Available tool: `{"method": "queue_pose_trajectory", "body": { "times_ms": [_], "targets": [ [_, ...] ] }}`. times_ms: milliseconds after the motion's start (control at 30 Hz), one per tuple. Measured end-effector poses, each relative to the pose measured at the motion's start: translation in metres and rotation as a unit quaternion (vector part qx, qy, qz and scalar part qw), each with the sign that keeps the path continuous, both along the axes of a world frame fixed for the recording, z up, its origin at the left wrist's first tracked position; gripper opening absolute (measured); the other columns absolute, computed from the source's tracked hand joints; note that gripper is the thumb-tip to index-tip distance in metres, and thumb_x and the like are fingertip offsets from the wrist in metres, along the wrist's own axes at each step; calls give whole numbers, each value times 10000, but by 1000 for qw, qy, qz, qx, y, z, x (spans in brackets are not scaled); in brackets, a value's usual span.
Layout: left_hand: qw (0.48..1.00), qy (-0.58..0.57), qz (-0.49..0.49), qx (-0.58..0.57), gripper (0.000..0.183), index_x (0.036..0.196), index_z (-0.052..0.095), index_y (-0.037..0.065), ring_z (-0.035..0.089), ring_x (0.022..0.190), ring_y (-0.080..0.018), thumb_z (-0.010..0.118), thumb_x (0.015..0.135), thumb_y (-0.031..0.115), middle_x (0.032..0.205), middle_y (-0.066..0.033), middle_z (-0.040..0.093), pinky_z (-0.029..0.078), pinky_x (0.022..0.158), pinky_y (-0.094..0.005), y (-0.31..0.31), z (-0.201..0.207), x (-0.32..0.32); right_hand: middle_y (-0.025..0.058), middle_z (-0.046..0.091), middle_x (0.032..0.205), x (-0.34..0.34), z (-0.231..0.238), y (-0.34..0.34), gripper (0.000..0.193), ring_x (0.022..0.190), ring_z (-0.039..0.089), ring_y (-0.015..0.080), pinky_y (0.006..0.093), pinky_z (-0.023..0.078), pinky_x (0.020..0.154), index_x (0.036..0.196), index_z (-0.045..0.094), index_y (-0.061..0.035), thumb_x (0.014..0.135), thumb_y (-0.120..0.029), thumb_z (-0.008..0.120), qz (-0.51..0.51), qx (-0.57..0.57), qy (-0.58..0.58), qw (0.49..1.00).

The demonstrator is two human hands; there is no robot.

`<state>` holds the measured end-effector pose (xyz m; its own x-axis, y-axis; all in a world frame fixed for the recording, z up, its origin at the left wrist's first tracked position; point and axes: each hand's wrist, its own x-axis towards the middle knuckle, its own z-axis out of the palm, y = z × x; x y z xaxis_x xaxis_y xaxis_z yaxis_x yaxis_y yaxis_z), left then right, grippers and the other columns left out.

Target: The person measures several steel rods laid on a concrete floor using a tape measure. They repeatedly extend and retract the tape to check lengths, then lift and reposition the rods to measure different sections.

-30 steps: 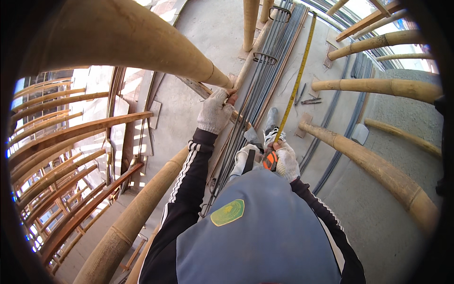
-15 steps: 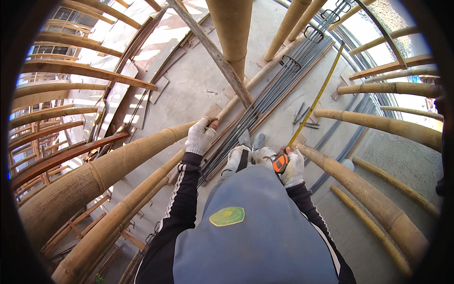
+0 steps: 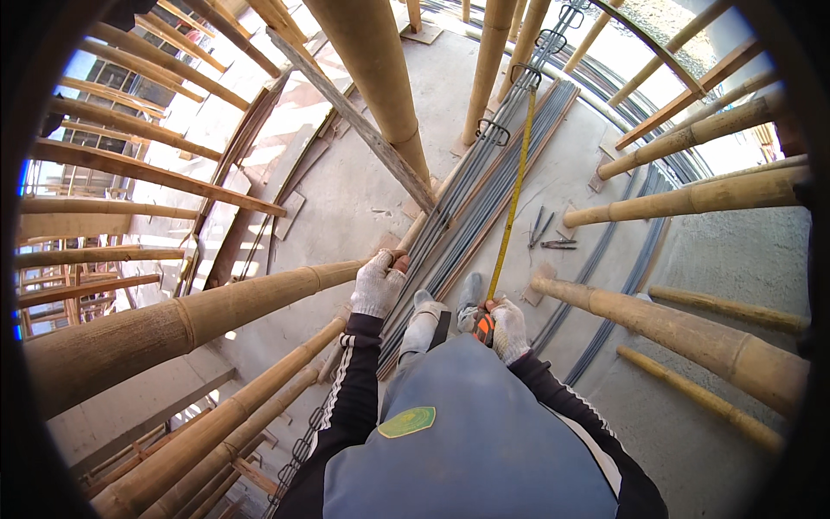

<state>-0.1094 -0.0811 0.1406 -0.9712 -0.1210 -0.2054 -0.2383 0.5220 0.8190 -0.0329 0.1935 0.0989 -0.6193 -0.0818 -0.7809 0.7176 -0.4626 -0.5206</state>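
My right hand [image 3: 510, 330], in a white fingerless glove, is closed around an orange and black tape measure [image 3: 484, 329] in front of my apron. Its yellow blade [image 3: 512, 203] runs out ahead, over the floor beside the steel bars, and its far end reaches the bent stirrups [image 3: 526, 76]. My left hand [image 3: 379, 285], gloved alike, is closed at the near part of the rebar bundle [image 3: 450, 251], right by the end of a thick bamboo pole [image 3: 251, 304]. What its curled fingers hold, if anything, is hidden.
Upright bamboo poles [image 3: 367, 78] surround me on both sides. A slanting wooden plank [image 3: 350, 117] crosses ahead. Pliers-like hand tools [image 3: 558, 245] lie on the concrete floor to the right. More steel bars [image 3: 596, 259] lie beyond them. My feet stand beside the bundle.
My view has turned and shifted. The tape blade, slanting right before, now stands more upright with its far end at the stirrups. My right hand still grips the case; my left stays closed.
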Motion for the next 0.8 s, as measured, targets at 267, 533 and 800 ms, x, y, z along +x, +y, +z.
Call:
{"method": "queue_pose_trajectory", "body": {
  "times_ms": [267, 533, 800],
  "targets": [
    [996, 18, -79, 40, 221, 1121, 742, 27, 704, 821, -257, 697, 1000, 206, 914, -155, 725, 551, 780, -369, -25, -10, 11, 104, 670, 871, 66, -42, -58, 165, 761, 694, 225, 355, 587, 652, 1045, 629, 9, 1066, -149, 586, -74, -27, -25, 997],
    [994, -15, -107, 31, 226, 1124, 748, 27, 715, 827, -262, 687, 995, 203, 911, -169, 733, 557, 785, -367, -60, -19, 40, 139, 699, 808, 108, -59, -97, 203, 633, 676, 304, 442, 587, 597, 999, 657, -26, 1014, -228, 639, -92, -92, -37, 991],
    [995, -13, -90, 33, 220, 1145, 756, 32, 720, 811, -180, 691, 1006, 190, 874, -128, 754, 562, 772, -323, -88, -23, 61, 134, 682, 866, 114, -73, -121, 175, 744, 698, 278, 401, 601, 679, 1029, 647, -18, 1012, -193, 649, -83, -16, 50, 995]
  ]
}}
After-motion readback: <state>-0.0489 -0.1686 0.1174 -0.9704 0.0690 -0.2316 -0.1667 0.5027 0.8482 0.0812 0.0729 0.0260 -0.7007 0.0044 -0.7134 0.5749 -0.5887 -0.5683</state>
